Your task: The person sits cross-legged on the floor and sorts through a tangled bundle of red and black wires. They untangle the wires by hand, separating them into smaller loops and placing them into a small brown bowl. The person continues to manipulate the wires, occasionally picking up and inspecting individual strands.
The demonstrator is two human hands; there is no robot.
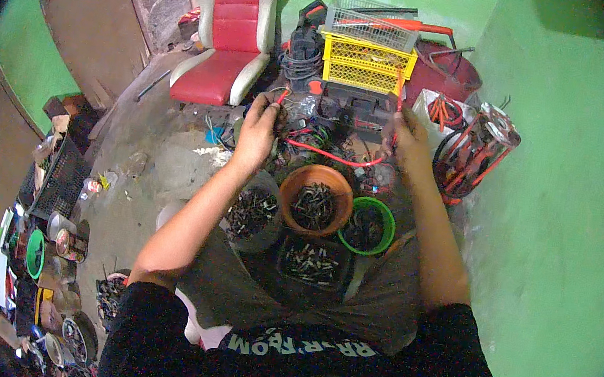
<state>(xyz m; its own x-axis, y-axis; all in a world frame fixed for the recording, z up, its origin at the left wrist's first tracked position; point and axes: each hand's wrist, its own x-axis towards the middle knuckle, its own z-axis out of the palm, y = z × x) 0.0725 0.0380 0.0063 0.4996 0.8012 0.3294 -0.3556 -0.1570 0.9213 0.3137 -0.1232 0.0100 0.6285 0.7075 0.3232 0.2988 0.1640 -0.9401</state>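
A red cable [340, 156] hangs in a shallow curve between my two hands. One end pokes up past the fingers of my left hand [265, 119], which is closed on it. My right hand [407, 136] grips the other side, and an orange-red length rises above its fingers. Below the cable stand an orange bowl [320, 171] of small dark pieces, a green-rimmed container [392, 228], a pale translucent container [251, 243] and a dark tray [310, 281], all holding small pieces. Tangled coloured wires [314, 133] lie behind the cable.
A red and white seat [220, 74] stands at the back left. Yellow crates [369, 55] and a grey basket [370, 24] are stacked near the green wall. A metal-framed reel [473, 156] with red parts stands right. Containers and a dark basket [59, 181] line the far left.
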